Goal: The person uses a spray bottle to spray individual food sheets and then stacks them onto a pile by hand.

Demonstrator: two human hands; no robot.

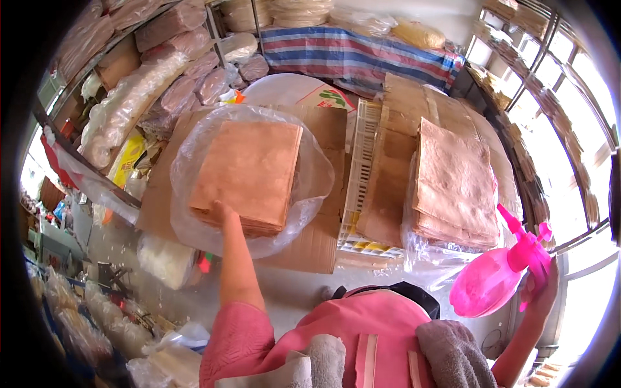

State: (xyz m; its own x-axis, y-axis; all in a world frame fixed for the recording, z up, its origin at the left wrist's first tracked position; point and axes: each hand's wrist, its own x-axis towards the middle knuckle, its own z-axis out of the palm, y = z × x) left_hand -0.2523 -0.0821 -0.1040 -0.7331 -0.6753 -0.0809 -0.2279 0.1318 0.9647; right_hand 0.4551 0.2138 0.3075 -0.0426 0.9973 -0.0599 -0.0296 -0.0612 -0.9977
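My left hand (226,213) is at the near edge of a neat stack of thin tan-brown sheets (249,168), its fingers closed on that edge and partly hidden. The stack lies on a clear plastic bag (317,171) spread over flattened cardboard (317,249). Off to the right, my right hand (546,288) grips a bright pink pump spray bottle (488,284) by its neck and handle, tilted with the nozzle up and to the left. Nearest to the bottle is a second stack of wrinkled brown sheets (453,181), also resting on clear plastic.
A white plastic crate (362,161) stands between the stacks, partly under brown cardboard (391,174). Shelves with plastic-wrapped bundles (129,123) line the left. A striped tarp (362,58) hangs behind. Racks of brown sheets (550,110) rise on the right by windows.
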